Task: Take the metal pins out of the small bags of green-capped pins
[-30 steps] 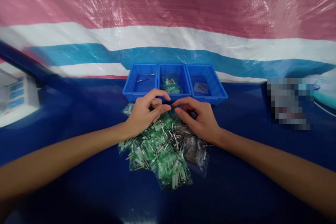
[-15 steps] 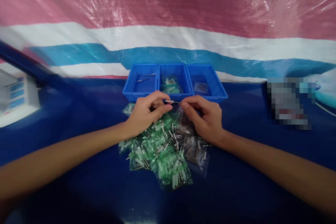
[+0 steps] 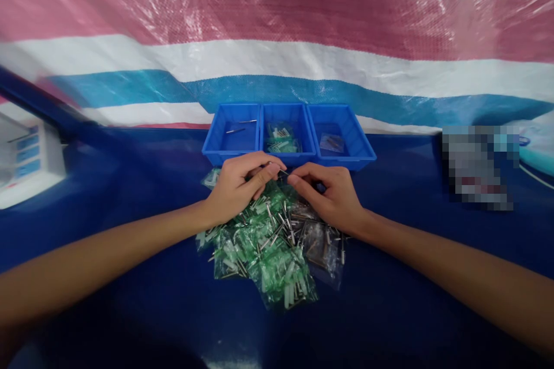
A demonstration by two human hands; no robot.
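My left hand (image 3: 242, 181) is closed in a pinch above the pile, near the front of the bins. A thin metal pin, apparently a blind rivet (image 3: 283, 172), slants from its fingertips to those of my right hand (image 3: 326, 190). The right thumb and forefinger pinch the pin's other end. Fingers hide most of the rivet. Under both hands lies a heap of small green-tinted plastic bags (image 3: 255, 236) holding white strips and metal pins. Loose silver rivets (image 3: 283, 225) are scattered on top, and clear bags with brownish contents (image 3: 320, 245) lie at the right side.
Three joined blue bins stand behind the hands: the left bin (image 3: 236, 141) has two thin pins, the middle bin (image 3: 288, 115) green bags, the right bin (image 3: 341, 118) one clear bag. A white device (image 3: 34, 161) sits left; a blurred-out object (image 3: 474, 167) lies right.
My right hand has moved slightly left, closer to my left hand. The rivet has tilted from nearly level to slanting, and its thicker end is now hidden by the left fingers.
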